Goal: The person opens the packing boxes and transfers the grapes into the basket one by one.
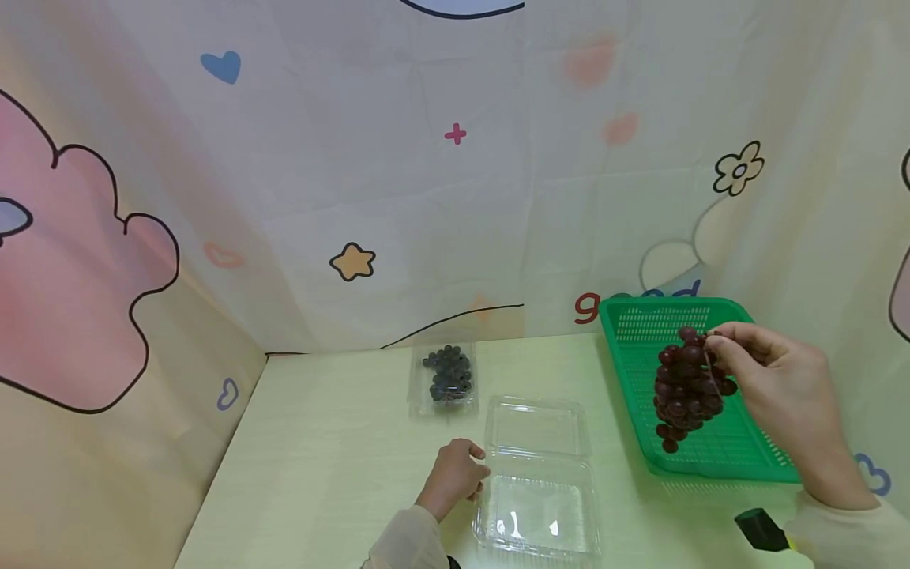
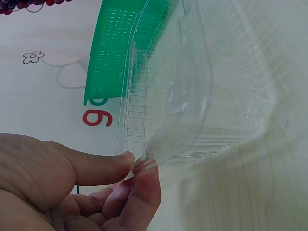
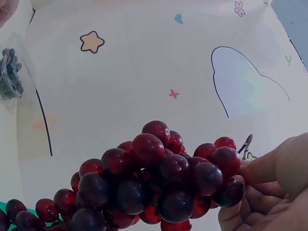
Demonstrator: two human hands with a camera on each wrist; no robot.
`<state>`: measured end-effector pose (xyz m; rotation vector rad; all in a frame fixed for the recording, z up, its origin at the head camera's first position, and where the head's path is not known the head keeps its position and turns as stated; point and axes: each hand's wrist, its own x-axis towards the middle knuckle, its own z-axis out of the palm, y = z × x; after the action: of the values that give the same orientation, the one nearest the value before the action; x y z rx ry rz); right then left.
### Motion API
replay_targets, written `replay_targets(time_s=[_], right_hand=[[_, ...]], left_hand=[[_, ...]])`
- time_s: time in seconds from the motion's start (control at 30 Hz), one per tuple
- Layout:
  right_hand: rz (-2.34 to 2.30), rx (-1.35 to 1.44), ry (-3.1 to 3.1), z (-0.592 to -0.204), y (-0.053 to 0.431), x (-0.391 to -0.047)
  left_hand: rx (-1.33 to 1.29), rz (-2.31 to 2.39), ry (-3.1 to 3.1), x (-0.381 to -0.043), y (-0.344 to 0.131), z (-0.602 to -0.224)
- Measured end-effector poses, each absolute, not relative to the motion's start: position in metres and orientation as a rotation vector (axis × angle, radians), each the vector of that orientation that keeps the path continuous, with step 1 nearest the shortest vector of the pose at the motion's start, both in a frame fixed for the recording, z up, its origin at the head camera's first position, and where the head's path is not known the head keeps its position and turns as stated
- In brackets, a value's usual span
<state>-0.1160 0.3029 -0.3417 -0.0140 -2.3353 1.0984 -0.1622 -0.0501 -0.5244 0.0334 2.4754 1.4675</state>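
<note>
From my right hand hangs a bunch of dark red grapes, its stem end pinched between thumb and fingers. The bunch overlaps the green basket in the head view; in the right wrist view the grapes fill the lower part. My left hand pinches the left edge of a clear plastic clamshell box, near where lid and base meet. Its lid lies folded back, away from me. In the left wrist view, thumb and forefinger grip the box's thin rim.
Behind the left hand stands another clear box with dark grapes inside. A dark green and yellow object lies by the right sleeve. A printed curtain closes off the table's back and sides.
</note>
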Motion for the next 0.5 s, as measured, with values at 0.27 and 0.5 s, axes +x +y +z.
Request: replay_targets(time_s=[0.27, 0.5], right_hand=[[1.041, -0.051, -2.337, -0.343, 0.316, -0.118], [1.039, -0.107, -2.356, -0.343, 0.326, -0.118]], left_hand=[[0.030, 1.476, 2.466, -0.162, -0.050, -0.524], [0.017, 1.465, 2.466, -0.163, -0.050, -0.525]])
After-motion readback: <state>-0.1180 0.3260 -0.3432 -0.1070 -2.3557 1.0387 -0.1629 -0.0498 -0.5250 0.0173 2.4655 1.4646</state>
